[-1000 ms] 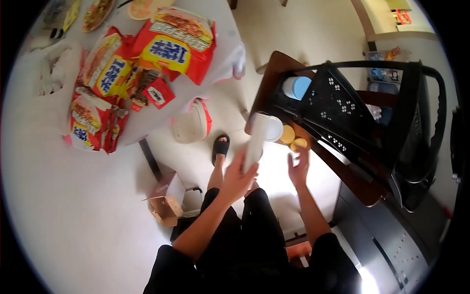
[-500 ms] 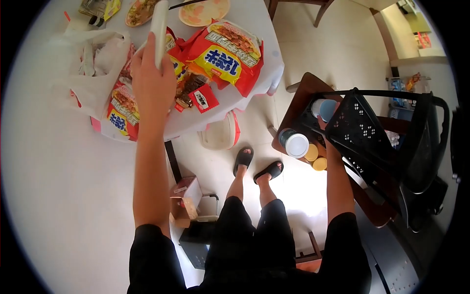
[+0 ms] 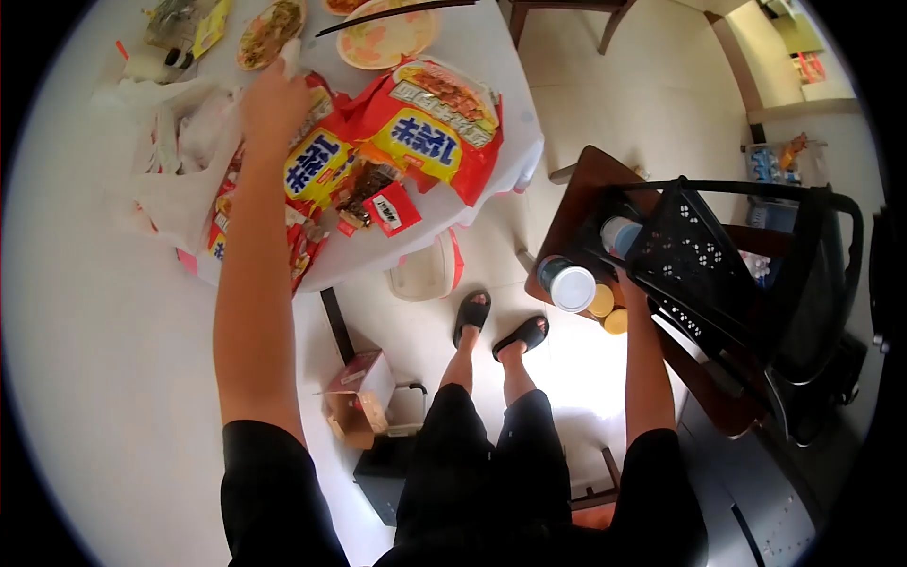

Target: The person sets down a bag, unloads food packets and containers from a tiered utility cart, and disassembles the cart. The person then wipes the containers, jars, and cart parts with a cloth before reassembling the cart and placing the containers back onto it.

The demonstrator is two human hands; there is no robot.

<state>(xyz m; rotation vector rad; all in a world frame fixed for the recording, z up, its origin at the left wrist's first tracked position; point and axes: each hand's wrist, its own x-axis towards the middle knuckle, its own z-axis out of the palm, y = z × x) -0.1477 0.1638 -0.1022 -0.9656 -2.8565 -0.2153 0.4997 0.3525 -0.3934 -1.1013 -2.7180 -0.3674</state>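
Observation:
My left hand (image 3: 272, 102) reaches over the table and is closed round a white tube (image 3: 292, 57), whose end shows above the fingers. Close beside it are a plate of food (image 3: 272, 34) and red-and-yellow noodle packs (image 3: 316, 163). On the right, my right hand (image 3: 631, 276) is mostly hidden at the edge of the black basket (image 3: 697, 248), just below a jar with a blue side (image 3: 619, 236). Its fingers cannot be made out. A white-lidded jar (image 3: 573, 288) and two yellow-lidded jars (image 3: 601, 300) stand to its left on the brown chair (image 3: 588, 180).
A white plastic bag (image 3: 189, 189) lies left of the noodle packs. Chopsticks (image 3: 397, 15) rest across a patterned plate (image 3: 387, 40). Under the table edge are a white bin (image 3: 422, 272) and an open cardboard box (image 3: 359, 402).
My left hand has moved slightly up and left over the table, and less of the white tube shows. My right hand has moved down a little from the blue-topped jar, further out of sight.

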